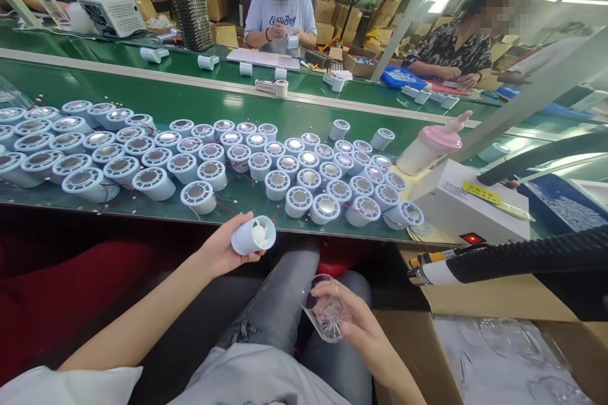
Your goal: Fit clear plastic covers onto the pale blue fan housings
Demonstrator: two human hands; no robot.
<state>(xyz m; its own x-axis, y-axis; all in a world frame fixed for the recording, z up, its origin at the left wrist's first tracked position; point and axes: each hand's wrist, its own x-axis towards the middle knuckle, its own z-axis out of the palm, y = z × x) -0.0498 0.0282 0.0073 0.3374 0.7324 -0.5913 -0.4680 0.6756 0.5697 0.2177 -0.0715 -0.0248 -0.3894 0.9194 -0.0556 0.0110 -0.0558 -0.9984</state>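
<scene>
Seated at a green desk (190, 101), a person curls the left hand's (225, 247) fingers around a pale-blue cylinder (243, 239), its long axis nearly level, its fan end facing right. Lower and to the right, well apart, the right hand's (360, 319) fingers grip a clear cup (311, 315). Similar cylinders (277, 183) crowd the desk just beyond the left hand, the nearer one.

The pale blue casing (247, 237) hides the palm of our left hand (222, 252). Left of those fingers, we see the outermost blue unit (8, 168) cut by the edge. Below and right of our right hand's (354, 311) fingers, the carton (494, 296) runs out of frame. Above it, we find the yellow label's (479, 193) print too small to read.
</scene>
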